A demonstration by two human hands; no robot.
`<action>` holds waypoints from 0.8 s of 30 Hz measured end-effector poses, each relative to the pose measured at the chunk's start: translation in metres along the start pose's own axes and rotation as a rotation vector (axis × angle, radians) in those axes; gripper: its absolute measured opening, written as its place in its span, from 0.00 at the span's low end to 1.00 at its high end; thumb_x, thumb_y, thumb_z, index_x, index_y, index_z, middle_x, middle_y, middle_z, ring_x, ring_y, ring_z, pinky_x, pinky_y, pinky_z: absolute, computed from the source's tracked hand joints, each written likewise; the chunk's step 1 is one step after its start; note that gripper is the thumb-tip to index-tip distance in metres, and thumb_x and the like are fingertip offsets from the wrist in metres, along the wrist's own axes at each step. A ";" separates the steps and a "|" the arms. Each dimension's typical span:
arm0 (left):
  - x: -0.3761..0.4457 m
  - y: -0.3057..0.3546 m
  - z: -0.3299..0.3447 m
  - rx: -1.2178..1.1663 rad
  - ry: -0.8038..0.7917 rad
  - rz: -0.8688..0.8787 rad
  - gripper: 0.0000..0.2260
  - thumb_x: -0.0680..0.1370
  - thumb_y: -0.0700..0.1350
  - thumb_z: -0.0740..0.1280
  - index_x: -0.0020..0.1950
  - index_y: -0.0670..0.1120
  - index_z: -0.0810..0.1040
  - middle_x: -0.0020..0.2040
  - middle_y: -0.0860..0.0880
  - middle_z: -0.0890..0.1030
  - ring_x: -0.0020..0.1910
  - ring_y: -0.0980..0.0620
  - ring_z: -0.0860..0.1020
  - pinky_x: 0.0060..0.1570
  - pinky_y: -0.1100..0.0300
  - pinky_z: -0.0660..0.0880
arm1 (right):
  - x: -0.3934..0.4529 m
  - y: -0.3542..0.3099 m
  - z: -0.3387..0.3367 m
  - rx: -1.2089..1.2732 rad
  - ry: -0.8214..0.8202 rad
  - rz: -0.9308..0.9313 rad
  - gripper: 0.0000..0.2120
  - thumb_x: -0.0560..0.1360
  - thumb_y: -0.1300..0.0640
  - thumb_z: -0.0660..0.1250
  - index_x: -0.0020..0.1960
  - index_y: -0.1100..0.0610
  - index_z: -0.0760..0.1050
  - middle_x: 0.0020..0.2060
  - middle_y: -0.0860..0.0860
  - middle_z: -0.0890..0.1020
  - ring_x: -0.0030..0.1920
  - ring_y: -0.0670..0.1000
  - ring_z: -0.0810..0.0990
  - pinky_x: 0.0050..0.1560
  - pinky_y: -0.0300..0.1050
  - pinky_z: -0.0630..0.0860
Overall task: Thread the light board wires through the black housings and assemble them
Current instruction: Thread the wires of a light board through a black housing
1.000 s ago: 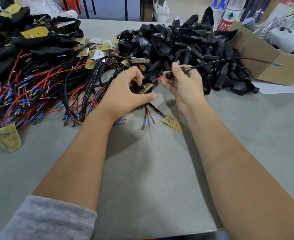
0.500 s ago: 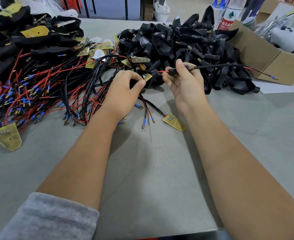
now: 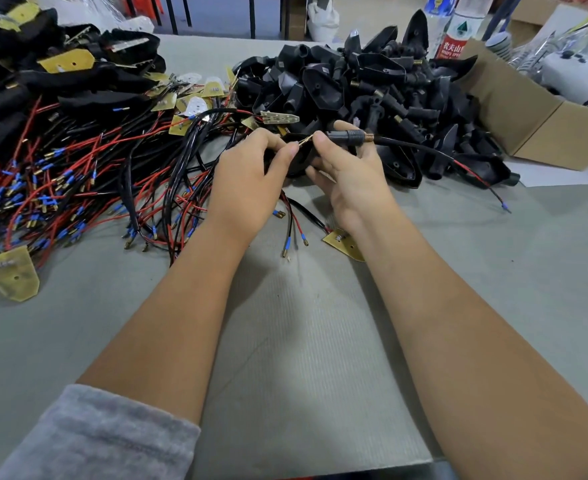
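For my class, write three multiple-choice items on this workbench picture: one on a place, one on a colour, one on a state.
1. Where does the pile of black housings lie?
A. Beyond the hands
B. On the floor
C. Inside the cardboard box

2. What colour are the sleeves on the loose wire ends?
A. Green
B. Blue
C. White

3. What is the right hand doing?
A. Lying flat on the table
B. Pointing at the bottle
C. Gripping a black housing stem

Answers: 1 A, the pile sits on the table past both hands. 2 B, blue sleeves show on the red and black wires. 3 C, thumb and fingers curl round the stem.
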State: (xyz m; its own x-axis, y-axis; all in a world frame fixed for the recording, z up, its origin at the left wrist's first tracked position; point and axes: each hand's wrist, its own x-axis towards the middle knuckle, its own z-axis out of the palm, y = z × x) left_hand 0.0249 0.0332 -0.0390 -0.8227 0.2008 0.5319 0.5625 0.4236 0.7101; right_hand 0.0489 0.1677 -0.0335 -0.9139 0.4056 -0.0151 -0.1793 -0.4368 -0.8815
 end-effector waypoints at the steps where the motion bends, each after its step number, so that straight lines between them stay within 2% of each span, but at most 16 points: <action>1: 0.000 0.001 0.000 0.006 0.015 0.005 0.11 0.81 0.49 0.64 0.51 0.43 0.80 0.44 0.55 0.80 0.45 0.57 0.77 0.49 0.58 0.74 | 0.000 0.000 -0.001 -0.004 -0.006 -0.006 0.18 0.75 0.65 0.70 0.62 0.55 0.70 0.41 0.51 0.83 0.40 0.47 0.84 0.40 0.39 0.80; 4: 0.000 0.003 0.001 0.056 0.056 0.037 0.13 0.81 0.48 0.63 0.50 0.40 0.81 0.53 0.46 0.83 0.54 0.54 0.78 0.55 0.61 0.70 | 0.000 0.000 -0.002 -0.009 -0.027 -0.020 0.15 0.75 0.65 0.70 0.59 0.56 0.71 0.41 0.51 0.82 0.41 0.48 0.84 0.41 0.39 0.79; 6: 0.002 0.003 0.001 0.066 0.093 0.042 0.13 0.82 0.47 0.63 0.45 0.39 0.80 0.59 0.44 0.81 0.61 0.51 0.76 0.59 0.63 0.67 | 0.001 0.000 -0.002 -0.016 -0.048 -0.025 0.13 0.75 0.65 0.70 0.56 0.56 0.71 0.39 0.50 0.83 0.40 0.47 0.83 0.42 0.40 0.80; 8: 0.004 0.002 -0.001 0.060 0.139 0.021 0.15 0.82 0.46 0.62 0.39 0.40 0.77 0.61 0.44 0.79 0.62 0.50 0.75 0.60 0.66 0.65 | 0.001 0.001 -0.002 -0.038 -0.087 -0.023 0.11 0.75 0.66 0.70 0.53 0.57 0.71 0.40 0.52 0.83 0.41 0.48 0.83 0.44 0.41 0.80; 10: 0.007 -0.001 -0.004 0.024 0.168 -0.038 0.16 0.82 0.46 0.61 0.36 0.43 0.73 0.58 0.45 0.79 0.58 0.53 0.75 0.56 0.67 0.66 | 0.001 0.002 -0.001 -0.055 -0.126 -0.025 0.10 0.75 0.67 0.69 0.51 0.58 0.72 0.42 0.55 0.83 0.43 0.50 0.83 0.47 0.43 0.80; 12: 0.009 -0.004 -0.004 -0.039 0.170 -0.110 0.17 0.82 0.47 0.62 0.35 0.42 0.71 0.50 0.49 0.80 0.47 0.58 0.75 0.48 0.66 0.68 | 0.002 0.003 0.000 -0.037 -0.151 -0.035 0.10 0.75 0.70 0.68 0.50 0.57 0.72 0.44 0.56 0.82 0.45 0.52 0.83 0.51 0.46 0.80; 14: 0.008 -0.005 -0.004 -0.082 0.171 -0.191 0.14 0.82 0.49 0.63 0.39 0.44 0.73 0.41 0.55 0.77 0.39 0.65 0.73 0.41 0.70 0.67 | 0.002 0.003 0.000 0.001 -0.164 -0.039 0.11 0.75 0.71 0.67 0.50 0.58 0.72 0.41 0.54 0.83 0.44 0.51 0.83 0.53 0.47 0.80; 16: 0.007 -0.004 -0.003 -0.141 0.199 -0.244 0.10 0.81 0.50 0.65 0.46 0.45 0.71 0.40 0.57 0.74 0.38 0.71 0.72 0.39 0.76 0.68 | 0.003 0.003 0.000 0.032 -0.166 -0.032 0.10 0.75 0.71 0.67 0.50 0.58 0.72 0.37 0.52 0.83 0.40 0.48 0.83 0.49 0.45 0.80; 17: 0.007 -0.004 -0.003 -0.229 0.198 -0.270 0.09 0.81 0.50 0.66 0.50 0.45 0.69 0.41 0.55 0.75 0.38 0.71 0.75 0.38 0.75 0.72 | 0.002 0.003 0.001 0.048 -0.165 -0.024 0.10 0.75 0.71 0.67 0.50 0.58 0.73 0.37 0.52 0.83 0.40 0.48 0.83 0.48 0.44 0.80; 19: 0.008 -0.002 -0.003 -0.463 0.123 -0.373 0.09 0.81 0.49 0.64 0.54 0.45 0.68 0.45 0.50 0.78 0.34 0.60 0.81 0.33 0.64 0.79 | 0.002 0.003 0.002 0.084 -0.152 -0.006 0.10 0.76 0.70 0.67 0.49 0.57 0.73 0.40 0.53 0.82 0.42 0.50 0.83 0.47 0.43 0.80; 20: 0.009 -0.001 -0.004 -0.543 0.061 -0.421 0.09 0.82 0.49 0.63 0.54 0.45 0.70 0.46 0.48 0.80 0.31 0.56 0.82 0.31 0.62 0.80 | 0.002 0.003 0.002 0.105 -0.141 0.004 0.10 0.76 0.70 0.66 0.49 0.57 0.73 0.42 0.54 0.82 0.44 0.51 0.82 0.47 0.42 0.80; 22: 0.010 -0.001 -0.004 -0.588 -0.033 -0.447 0.10 0.83 0.49 0.61 0.52 0.44 0.75 0.45 0.46 0.82 0.29 0.53 0.82 0.30 0.62 0.79 | 0.001 0.003 0.002 0.142 -0.116 0.027 0.09 0.76 0.70 0.66 0.48 0.56 0.72 0.43 0.54 0.81 0.45 0.51 0.81 0.46 0.41 0.80; 24: 0.010 -0.001 -0.004 -0.597 -0.048 -0.420 0.08 0.83 0.48 0.62 0.49 0.45 0.77 0.44 0.46 0.81 0.29 0.53 0.82 0.30 0.63 0.78 | 0.001 0.002 0.001 0.177 -0.095 0.053 0.09 0.76 0.69 0.67 0.48 0.56 0.73 0.42 0.53 0.81 0.44 0.51 0.80 0.44 0.40 0.80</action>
State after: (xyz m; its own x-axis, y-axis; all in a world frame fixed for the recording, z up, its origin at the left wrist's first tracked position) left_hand 0.0160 0.0308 -0.0326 -0.9740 0.1715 0.1482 0.1366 -0.0777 0.9876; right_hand 0.0476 0.1665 -0.0346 -0.9527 0.3040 -0.0072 -0.1835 -0.5936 -0.7836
